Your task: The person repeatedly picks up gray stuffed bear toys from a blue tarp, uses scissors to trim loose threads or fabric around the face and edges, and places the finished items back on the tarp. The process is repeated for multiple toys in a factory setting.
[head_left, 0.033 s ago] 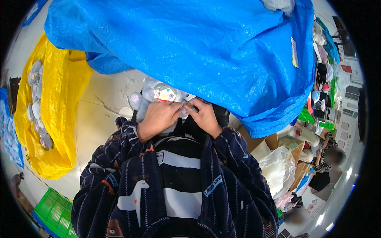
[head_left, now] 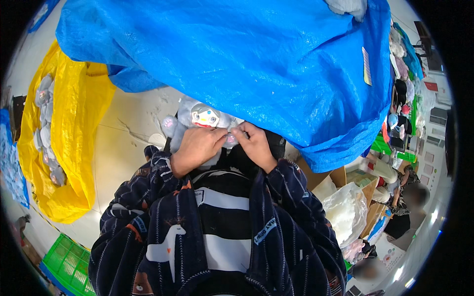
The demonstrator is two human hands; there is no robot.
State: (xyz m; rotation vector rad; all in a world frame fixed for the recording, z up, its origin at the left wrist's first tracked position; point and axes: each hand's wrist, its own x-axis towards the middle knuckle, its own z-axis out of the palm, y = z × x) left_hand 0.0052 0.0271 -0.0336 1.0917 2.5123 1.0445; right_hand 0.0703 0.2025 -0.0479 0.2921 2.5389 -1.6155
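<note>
Head view; plush [head_left: 205,116] partly under hands [head_left: 199,147] [head_left: 257,147]

Sack [head_left: 75,123] left of plush doll [head_left: 205,117]

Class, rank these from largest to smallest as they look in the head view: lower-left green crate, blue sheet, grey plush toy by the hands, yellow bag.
1. Blue sheet
2. Yellow bag
3. Green crate and grey plush toy: too alike to rank, and the toy is partly covered.
</note>
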